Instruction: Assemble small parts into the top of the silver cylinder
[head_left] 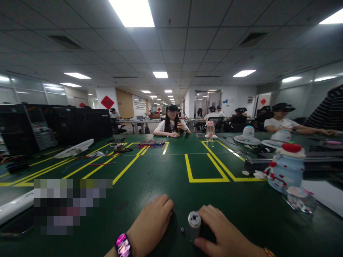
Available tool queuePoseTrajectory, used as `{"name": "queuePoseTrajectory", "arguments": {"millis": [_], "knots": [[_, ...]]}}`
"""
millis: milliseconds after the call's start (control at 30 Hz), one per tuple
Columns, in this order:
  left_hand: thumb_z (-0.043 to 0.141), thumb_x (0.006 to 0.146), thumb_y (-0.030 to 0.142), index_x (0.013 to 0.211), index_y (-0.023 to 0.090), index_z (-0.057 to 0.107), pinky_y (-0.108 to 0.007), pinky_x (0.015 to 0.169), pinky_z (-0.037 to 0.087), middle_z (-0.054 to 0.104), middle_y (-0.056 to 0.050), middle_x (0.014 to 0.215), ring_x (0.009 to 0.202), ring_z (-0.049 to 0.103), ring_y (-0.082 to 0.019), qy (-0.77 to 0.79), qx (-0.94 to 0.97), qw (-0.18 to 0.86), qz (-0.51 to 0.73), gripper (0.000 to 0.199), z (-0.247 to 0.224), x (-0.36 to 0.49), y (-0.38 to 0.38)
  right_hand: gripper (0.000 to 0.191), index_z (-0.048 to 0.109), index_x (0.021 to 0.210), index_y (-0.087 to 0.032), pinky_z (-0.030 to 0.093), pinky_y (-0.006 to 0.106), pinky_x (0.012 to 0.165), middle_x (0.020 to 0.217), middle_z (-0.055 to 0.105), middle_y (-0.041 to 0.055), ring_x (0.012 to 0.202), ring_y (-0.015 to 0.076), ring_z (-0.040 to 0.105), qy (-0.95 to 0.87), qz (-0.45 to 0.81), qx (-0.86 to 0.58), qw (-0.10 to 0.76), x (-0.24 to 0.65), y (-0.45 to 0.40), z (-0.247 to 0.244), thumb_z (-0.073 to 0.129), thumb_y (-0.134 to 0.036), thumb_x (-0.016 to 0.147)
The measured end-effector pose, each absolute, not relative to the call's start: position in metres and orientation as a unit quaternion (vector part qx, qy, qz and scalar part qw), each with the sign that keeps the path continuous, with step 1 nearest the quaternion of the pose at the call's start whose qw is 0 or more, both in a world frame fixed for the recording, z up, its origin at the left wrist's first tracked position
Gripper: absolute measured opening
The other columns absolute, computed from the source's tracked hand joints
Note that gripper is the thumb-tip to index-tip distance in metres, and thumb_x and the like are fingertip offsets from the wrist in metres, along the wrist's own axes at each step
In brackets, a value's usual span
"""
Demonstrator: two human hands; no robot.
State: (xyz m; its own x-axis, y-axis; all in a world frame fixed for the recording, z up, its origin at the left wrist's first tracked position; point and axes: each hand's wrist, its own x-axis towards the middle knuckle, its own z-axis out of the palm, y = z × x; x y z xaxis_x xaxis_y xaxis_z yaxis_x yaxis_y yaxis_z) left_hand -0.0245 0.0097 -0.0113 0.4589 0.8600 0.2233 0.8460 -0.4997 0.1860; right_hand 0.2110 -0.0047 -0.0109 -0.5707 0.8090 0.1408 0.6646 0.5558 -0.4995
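Observation:
A silver cylindrical small motor (194, 228) stands upright on the green table, its round end face with dark holes turned up. My right hand (222, 232) grips it from the right side, thumb low and fingers at the top. Just left of the motor lies a tiny metal part (182, 230), touched by neither hand and too small to name. My left hand (152, 223) rests palm down on the table further left, fingers loosely bent and nothing visible in them; its fingertips are partly hidden.
Yellow tape (209, 180) marks the green tabletop (150, 175). Right stand a blue bottle (286, 169), a clear container (298, 200) and white fans (247, 136). Wires (151, 144) lie further off; black computer cases (75, 123) stand left. A person (173, 125) sits opposite.

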Motion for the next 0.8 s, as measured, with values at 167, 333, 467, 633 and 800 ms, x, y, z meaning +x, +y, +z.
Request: {"name": "queuePoseTrajectory", "arguments": {"millis": [167, 333, 467, 633, 800], "knots": [[0.038, 0.092, 0.017, 0.096, 0.022, 0.056, -0.030, 0.077, 0.043, 0.057, -0.004, 0.099, 0.087, 0.054, -0.019, 0.501, 0.855, 0.027, 0.134, 0.019, -0.0086, -0.0232, 0.0076, 0.029, 0.058, 0.104, -0.019, 0.035, 0.036, 0.084, 0.104, 0.058, 0.0056, 0.094, 0.0230, 0.048, -0.865, 0.192, -0.423, 0.190, 0.2123, -0.0074, -0.0140, 0.064, -0.026, 0.077], [0.038, 0.092, 0.016, 0.096, 0.022, 0.056, -0.031, 0.077, 0.043, 0.057, -0.004, 0.098, 0.087, 0.054, -0.019, 0.499, 0.856, 0.021, 0.132, 0.020, -0.0080, -0.0229, 0.0071, 0.028, 0.057, 0.104, -0.020, 0.036, 0.036, 0.084, 0.104, 0.058, 0.0059, 0.094, 0.0231, 0.049, -0.865, 0.192, -0.422, 0.191, 0.2119, -0.0064, -0.0153, 0.064, -0.026, 0.077], [0.039, 0.092, 0.016, 0.095, 0.023, 0.056, -0.031, 0.076, 0.043, 0.057, -0.004, 0.097, 0.086, 0.054, -0.019, 0.496, 0.857, 0.018, 0.134, 0.018, -0.0077, -0.0232, 0.0074, 0.030, 0.057, 0.106, -0.019, 0.035, 0.036, 0.086, 0.107, 0.058, 0.0063, 0.096, 0.0233, 0.049, -0.863, 0.193, -0.427, 0.190, 0.2115, -0.0067, -0.0135, 0.063, -0.027, 0.078], [0.039, 0.091, 0.015, 0.094, 0.022, 0.056, -0.030, 0.076, 0.043, 0.058, -0.004, 0.097, 0.086, 0.054, -0.019, 0.493, 0.858, 0.016, 0.139, 0.020, -0.0087, -0.0228, 0.0099, 0.028, 0.058, 0.104, -0.019, 0.036, 0.036, 0.084, 0.103, 0.058, 0.0058, 0.093, 0.0231, 0.049, -0.864, 0.196, -0.425, 0.187, 0.2124, -0.0083, -0.0117, 0.063, -0.028, 0.078], [0.039, 0.092, 0.015, 0.094, 0.023, 0.056, -0.031, 0.075, 0.043, 0.057, -0.003, 0.096, 0.085, 0.054, -0.019, 0.493, 0.858, 0.013, 0.144, 0.019, -0.0105, -0.0242, 0.0093, 0.026, 0.058, 0.103, -0.019, 0.036, 0.035, 0.084, 0.103, 0.057, 0.0055, 0.093, 0.0226, 0.048, -0.863, 0.197, -0.428, 0.183, 0.2106, -0.0083, -0.0100, 0.063, -0.026, 0.078]]}}
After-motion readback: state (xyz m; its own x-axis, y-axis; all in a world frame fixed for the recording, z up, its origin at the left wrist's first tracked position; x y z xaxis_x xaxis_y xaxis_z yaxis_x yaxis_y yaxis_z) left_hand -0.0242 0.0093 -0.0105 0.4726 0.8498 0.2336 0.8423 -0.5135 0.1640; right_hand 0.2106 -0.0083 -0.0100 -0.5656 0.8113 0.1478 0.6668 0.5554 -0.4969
